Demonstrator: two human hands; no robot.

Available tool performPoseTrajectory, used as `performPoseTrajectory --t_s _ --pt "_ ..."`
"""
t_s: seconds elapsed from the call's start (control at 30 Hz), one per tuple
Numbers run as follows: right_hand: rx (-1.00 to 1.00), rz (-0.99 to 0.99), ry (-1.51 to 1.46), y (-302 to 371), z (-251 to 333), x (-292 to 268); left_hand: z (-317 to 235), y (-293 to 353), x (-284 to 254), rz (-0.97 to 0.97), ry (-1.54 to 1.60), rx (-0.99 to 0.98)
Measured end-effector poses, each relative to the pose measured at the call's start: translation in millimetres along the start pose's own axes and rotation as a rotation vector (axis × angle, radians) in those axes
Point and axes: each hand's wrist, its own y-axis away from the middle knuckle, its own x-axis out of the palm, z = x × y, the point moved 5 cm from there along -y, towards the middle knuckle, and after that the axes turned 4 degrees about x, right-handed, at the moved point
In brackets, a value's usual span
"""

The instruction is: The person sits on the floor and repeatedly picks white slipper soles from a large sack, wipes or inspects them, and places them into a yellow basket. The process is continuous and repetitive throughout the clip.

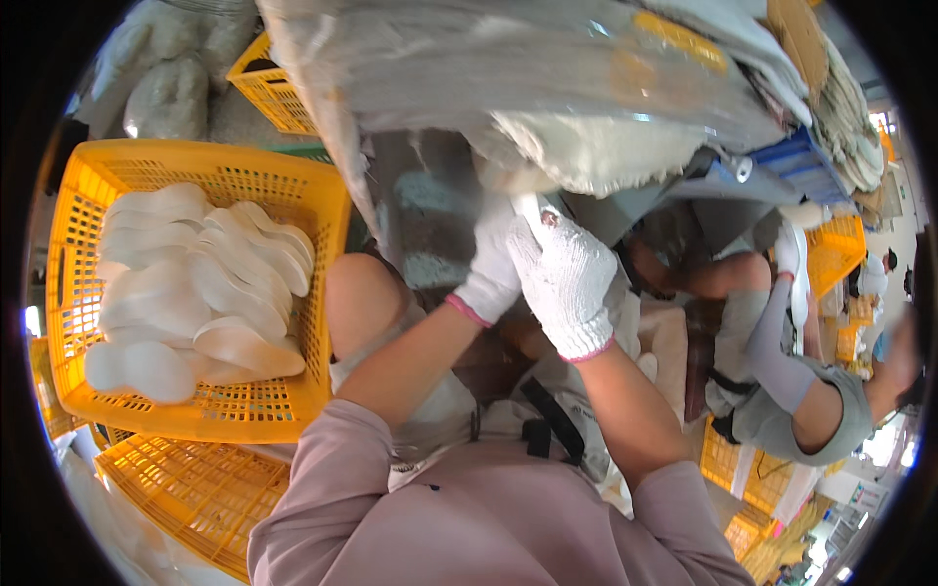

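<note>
My right hand [567,278], in a white knitted glove with a pink cuff, is closed around a narrow white piece, seemingly an insole [529,213] seen edge-on. Close against it on the left is my left hand [491,269], gloved the same way; its fingers are blurred and partly hidden behind the piece. Just above both hands hangs a fuzzy white mass [601,156] under a plastic sheet [469,68]. To my left, a yellow plastic basket [186,425] holds a heap of white insoles [234,264], lying overlapped in rows.
Beneath that basket sits another yellow crate [195,498], and one more crate [278,98] stands at the back left. Clear plastic bags [166,98] lie far left. A co-worker's sleeved arm [777,322] and knees are close on my right, with more yellow crates beyond.
</note>
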Motion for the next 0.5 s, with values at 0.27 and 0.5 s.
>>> performPoseTrajectory --t_s 0.27,0.5 --pt "0.534 0.753 -0.576 2 8 -19 42 30 46 -0.101 1.512 -1.455" --pt "0.845 0.91 -1.02 1 5 -5 36 -6 39 -0.225 1.668 -1.277"
